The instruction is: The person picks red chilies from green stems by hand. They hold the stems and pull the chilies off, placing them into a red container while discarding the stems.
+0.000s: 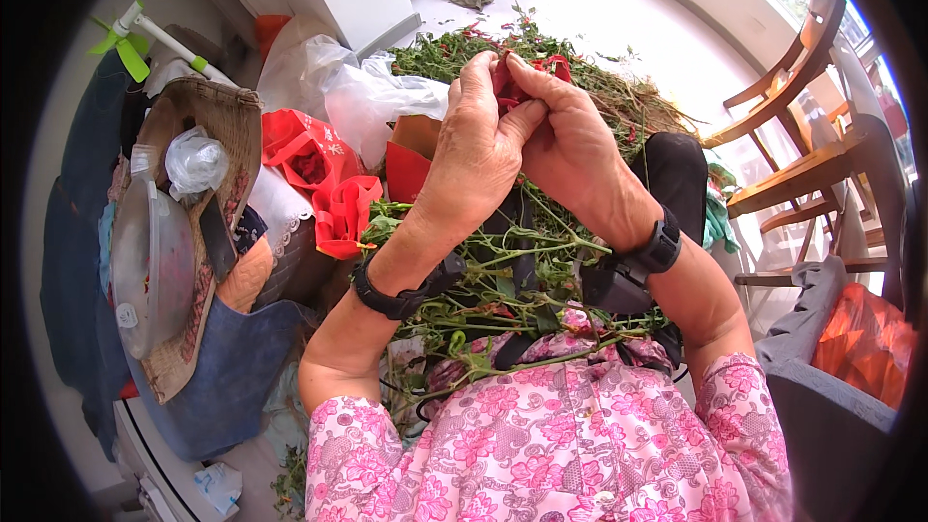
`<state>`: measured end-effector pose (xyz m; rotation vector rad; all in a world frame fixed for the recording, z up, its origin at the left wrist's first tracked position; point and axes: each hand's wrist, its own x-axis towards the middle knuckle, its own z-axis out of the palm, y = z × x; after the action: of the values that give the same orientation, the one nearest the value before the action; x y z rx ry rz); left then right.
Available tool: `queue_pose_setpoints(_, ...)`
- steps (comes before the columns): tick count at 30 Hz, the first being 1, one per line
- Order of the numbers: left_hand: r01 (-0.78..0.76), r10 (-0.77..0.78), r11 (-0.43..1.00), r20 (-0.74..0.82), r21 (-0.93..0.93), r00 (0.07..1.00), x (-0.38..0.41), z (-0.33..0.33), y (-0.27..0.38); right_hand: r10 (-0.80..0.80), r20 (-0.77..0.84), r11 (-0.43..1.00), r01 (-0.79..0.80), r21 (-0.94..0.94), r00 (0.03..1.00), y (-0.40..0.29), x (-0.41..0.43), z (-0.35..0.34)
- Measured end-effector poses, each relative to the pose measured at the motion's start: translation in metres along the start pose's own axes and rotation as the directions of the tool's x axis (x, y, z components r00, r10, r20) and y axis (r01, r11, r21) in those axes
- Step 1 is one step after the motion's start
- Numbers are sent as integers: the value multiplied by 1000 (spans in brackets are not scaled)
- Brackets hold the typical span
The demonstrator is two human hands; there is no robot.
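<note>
Both hands are raised together above the plants. My left hand [475, 130] and my right hand [573, 130] pinch dark red chili peppers [510, 87] between thumbs and fingers; how many is hidden by the fingers. Green cut stems with leaves [507, 254] lie across the lap under my wrists. Beyond the hands spreads a large heap of pulled pepper plants [449, 51], with red pods among the leaves. To the left of my left forearm sits a red bag [308, 148] with dark red contents in its opening. A red box with a brown inside [413, 152] stands beside my left hand.
At left, a woven basket [235, 116] holds a clear plastic container [170, 254] and a crumpled plastic bag [196, 159]. A small green fan [130, 51] stands behind it. White plastic bags [362, 94] lie further back. Wooden chairs [790, 159] and a grey padded seat [819, 391] are at right.
</note>
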<state>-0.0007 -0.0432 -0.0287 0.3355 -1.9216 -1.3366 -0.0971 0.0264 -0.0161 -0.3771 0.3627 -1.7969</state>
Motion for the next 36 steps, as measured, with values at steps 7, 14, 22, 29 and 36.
queue_pose_setpoints(7, 17, -10, 986, -45, 168, 999, -5, 1, 5, -39, -109, 995, 29, -93, 993, 13, -1, 9)
queue_pose_setpoints(14, 51, -35, 994, -155, 100, 987, -8, 11, 0, -129, -188, 980, 96, -176, 974, 28, 6, -2)
queue_pose_setpoints(22, 295, -297, 955, -163, -35, 941, -12, 11, 14, -144, -264, 931, 41, -362, 954, 32, 13, -4)
queue_pose_setpoints(29, 214, -333, 848, -175, -485, 927, -12, 15, -1, -330, -213, 616, 40, -786, 920, 38, 19, -9)
queue_pose_setpoints(36, 227, -457, 650, -134, -725, 880, -12, 13, -3, -467, -64, 302, 92, -949, 882, 46, 28, -30)
